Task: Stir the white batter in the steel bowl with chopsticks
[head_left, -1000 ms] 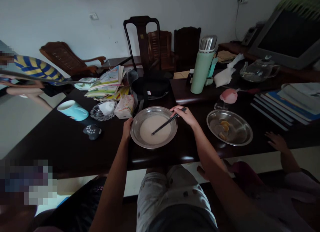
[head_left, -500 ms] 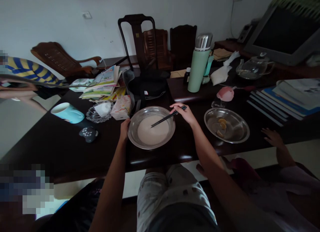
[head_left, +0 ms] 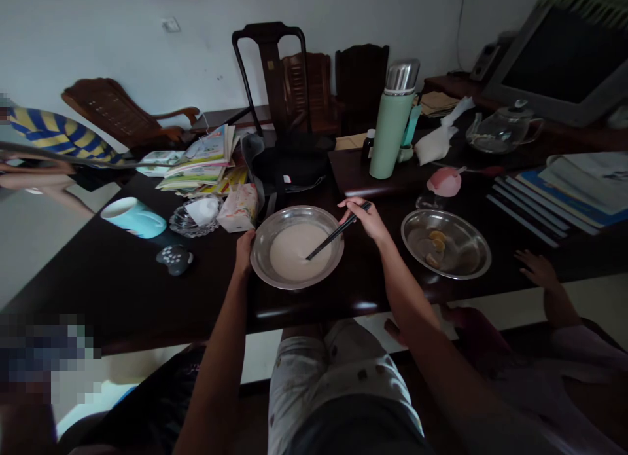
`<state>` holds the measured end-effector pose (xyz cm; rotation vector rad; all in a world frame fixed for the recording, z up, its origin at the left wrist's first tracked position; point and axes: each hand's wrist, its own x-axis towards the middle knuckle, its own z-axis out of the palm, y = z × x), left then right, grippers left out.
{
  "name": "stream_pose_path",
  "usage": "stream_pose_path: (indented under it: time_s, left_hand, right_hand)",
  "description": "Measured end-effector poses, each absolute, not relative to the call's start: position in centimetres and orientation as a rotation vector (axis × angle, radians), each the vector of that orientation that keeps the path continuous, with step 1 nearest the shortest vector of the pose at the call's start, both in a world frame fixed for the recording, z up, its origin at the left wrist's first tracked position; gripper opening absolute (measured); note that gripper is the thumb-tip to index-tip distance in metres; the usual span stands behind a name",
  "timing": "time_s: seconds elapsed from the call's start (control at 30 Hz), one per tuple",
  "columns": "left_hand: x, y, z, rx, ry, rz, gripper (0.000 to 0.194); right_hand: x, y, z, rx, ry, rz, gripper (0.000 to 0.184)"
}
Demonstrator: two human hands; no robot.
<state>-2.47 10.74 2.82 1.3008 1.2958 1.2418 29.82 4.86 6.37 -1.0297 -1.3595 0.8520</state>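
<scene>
A metal bowl [head_left: 262, 262] stands near the table's front edge with a pale, milky batter [head_left: 289, 252] in it. My left hand [head_left: 244, 251] grips the bowl's left rim, its fingers partly hidden behind the metal. In my right hand [head_left: 367, 219], above the bowl's right rim, is a pair of dark chopsticks [head_left: 331, 239], slanting down to the left. Their tips dip into the batter right of its middle. To the right, a second metal bowl [head_left: 464, 249] holds several small yellowish-brown pieces [head_left: 436, 239].
A tissue packet [head_left: 239, 209], glass dish [head_left: 184, 226], blue mug [head_left: 133, 218] and grey game controller [head_left: 174, 260] lie left. Behind stand a green thermos [head_left: 391, 134] and glass teapot [head_left: 505, 131]. Another person's hand [head_left: 537, 268] rests on the table at right, near stacked books [head_left: 569, 193].
The chopstick tips have moved right and slightly toward me through the batter. My right hand has shifted slightly right; my left hand stays on the bowl's rim.
</scene>
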Motion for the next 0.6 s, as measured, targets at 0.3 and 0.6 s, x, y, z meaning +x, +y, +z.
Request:
stream_pose_path:
  time_s: [0.3,0.6]
  left_hand:
    - [-2.42,10.6,3.06,1.302,1.304,1.243,0.028]
    - [-2.38,10.82,2.91,1.343,1.294,1.257,0.028]
  right_hand:
    - [29.53,4.81,6.41,-1.023,-1.383,0.862,0.034]
    - [29.51,5.05,6.13,-1.042,-1.404,0.882,0.037]
